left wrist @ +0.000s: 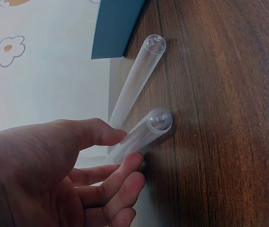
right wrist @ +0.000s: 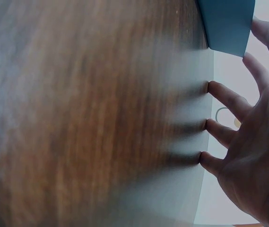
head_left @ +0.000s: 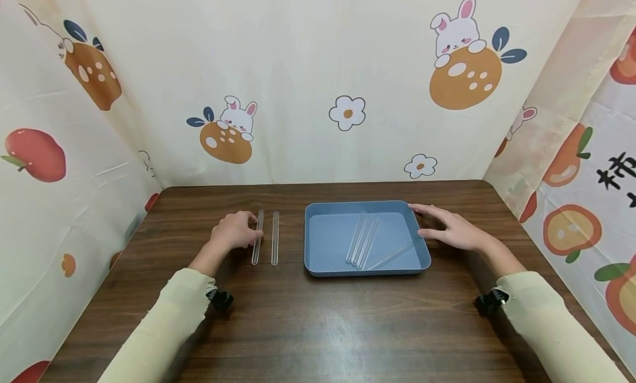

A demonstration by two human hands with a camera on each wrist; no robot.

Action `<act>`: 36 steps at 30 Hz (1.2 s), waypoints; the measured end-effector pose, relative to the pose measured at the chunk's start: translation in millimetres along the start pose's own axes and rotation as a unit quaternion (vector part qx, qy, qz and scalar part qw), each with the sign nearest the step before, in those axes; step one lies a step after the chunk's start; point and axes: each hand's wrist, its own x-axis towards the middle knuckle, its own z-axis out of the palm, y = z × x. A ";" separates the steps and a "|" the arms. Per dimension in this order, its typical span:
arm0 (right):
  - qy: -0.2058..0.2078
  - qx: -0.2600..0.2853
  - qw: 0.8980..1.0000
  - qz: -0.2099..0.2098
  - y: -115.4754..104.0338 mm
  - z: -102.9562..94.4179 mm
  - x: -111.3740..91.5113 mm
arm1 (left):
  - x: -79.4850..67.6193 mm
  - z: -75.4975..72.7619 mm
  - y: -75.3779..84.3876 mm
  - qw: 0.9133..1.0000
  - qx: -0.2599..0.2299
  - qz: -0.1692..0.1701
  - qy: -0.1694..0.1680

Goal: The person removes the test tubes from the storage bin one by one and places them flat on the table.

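Note:
My left hand (head_left: 233, 230) is at a clear test tube (head_left: 255, 256) lying on the table left of the tray. In the left wrist view, the thumb lies along one side of this tube (left wrist: 159, 122) and the fingertips along the other, pinching it. A second clear test tube (head_left: 275, 239) lies parallel just to its right. Several more tubes (head_left: 362, 242) lie in the blue tray (head_left: 325, 234), one of them slanted apart. My right hand (head_left: 454, 229) touches the tray's right side with extended thumb and index finger; its other fingertips (right wrist: 210, 124) rest on the table.
The dark wood table (head_left: 348, 328) runs back to a printed curtain (head_left: 298, 68), which also rises along its left and right sides. A dark wrist camera (head_left: 220, 299) is strapped by the left sleeve, another dark camera (head_left: 491, 301) by the right.

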 end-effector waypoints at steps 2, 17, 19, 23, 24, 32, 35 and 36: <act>0.000 0.001 1.000 0.001 -0.9 -0.1 -0.1 | 8.3 4.5 -6.4 1.000 0.001 -0.003 0.005; 0.003 -0.002 1.000 -0.003 2.1 -0.2 1.7 | 6.7 1.7 -5.8 1.000 -0.003 0.001 0.005; 0.003 -0.002 1.000 -0.003 2.4 -0.1 1.6 | 11.2 4.6 -10.0 1.000 -0.004 -0.001 0.006; 0.002 0.001 1.000 -0.003 2.3 0.1 1.6 | 11.1 5.1 -10.4 1.000 -0.005 -0.003 0.006; 0.002 0.001 1.000 -0.003 2.3 0.2 1.7 | 9.7 4.4 -9.4 1.000 -0.005 -0.003 0.006; 0.001 0.002 1.000 -0.006 3.0 1.1 1.6 | 8.0 5.5 -9.9 1.000 -0.001 -0.001 0.009; 0.000 0.006 1.000 -0.005 2.4 1.2 1.6 | 1.2 2.6 -5.7 1.000 -0.004 0.000 0.008; -0.001 0.007 1.000 -0.004 2.3 1.3 1.5 | -4.0 -0.4 -2.0 1.000 -0.004 0.003 0.005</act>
